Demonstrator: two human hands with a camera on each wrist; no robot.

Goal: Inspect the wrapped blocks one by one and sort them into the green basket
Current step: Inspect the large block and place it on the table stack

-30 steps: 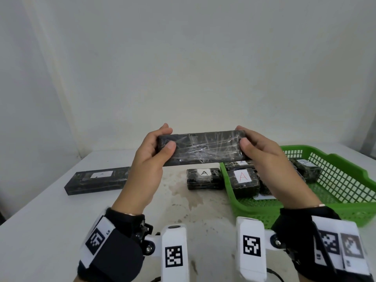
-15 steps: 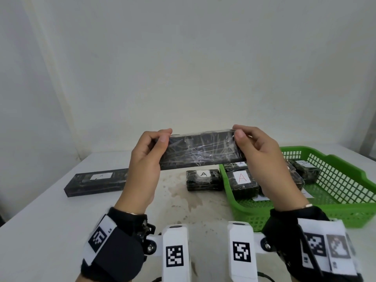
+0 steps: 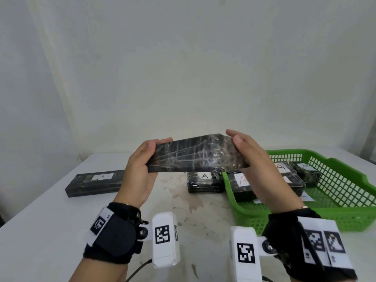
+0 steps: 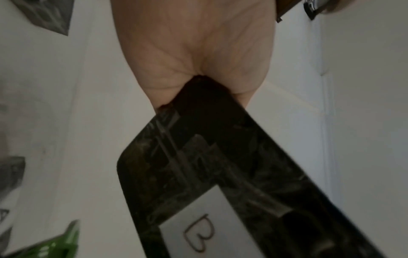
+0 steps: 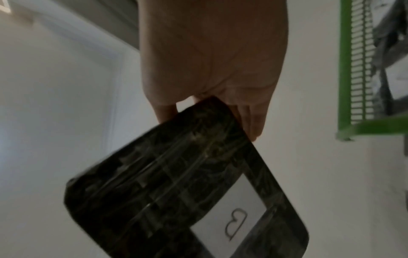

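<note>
White surface below: left of the green plastic mesh basket, left hand and right hand hold a dark film-wrapped block aloft, fingers clamped on its ends, white "B" label underneath.

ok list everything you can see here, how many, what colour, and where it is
held block: 1, black, clear-wrapped, white label B on its underside, in the air between both hands
long block: 1, black, white label A, on the table at far left
short block: 1, black, white label A, on the table just left of the basket
basket: 1, green plastic mesh, on the table at right
blocks in basket: at least 3, black, white labels, some partly hidden by the right hand
table: 1, white, stained at the middle
wall: white, behind the table
wrist cameras: 2, white with black markers, on black wrist straps
left hand: grips the held block's left end
right hand: grips its right end
</note>
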